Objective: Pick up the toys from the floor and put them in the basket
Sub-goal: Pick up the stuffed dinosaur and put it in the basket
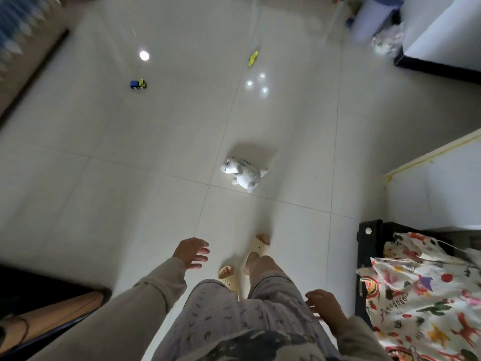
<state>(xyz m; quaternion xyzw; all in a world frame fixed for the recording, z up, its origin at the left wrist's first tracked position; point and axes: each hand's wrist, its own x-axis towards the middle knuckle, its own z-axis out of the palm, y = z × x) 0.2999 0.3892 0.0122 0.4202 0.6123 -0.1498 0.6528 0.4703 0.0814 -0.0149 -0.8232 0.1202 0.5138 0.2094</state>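
small yellow toy point(253, 58) far off on the pale tiled floor, too blurred to identify, black fabric basket with printed cloth point(364, 254) cut off by the right edge, patterned rug point(18, 40) smeared at top left

1. A plush toy point(243, 173) lies on the floor point(130, 194), ahead of the person's feet
2. A toy truck point(138, 84) sits farther off, to the left
3. A small flat toy point(253, 58) lies beyond the plush, well apart from the truck
4. The basket point(364, 256) stands at the person's right, with a printed cloth point(426, 295) in it
5. Left hand point(191, 252) and right hand point(326, 304) hang empty above the floor
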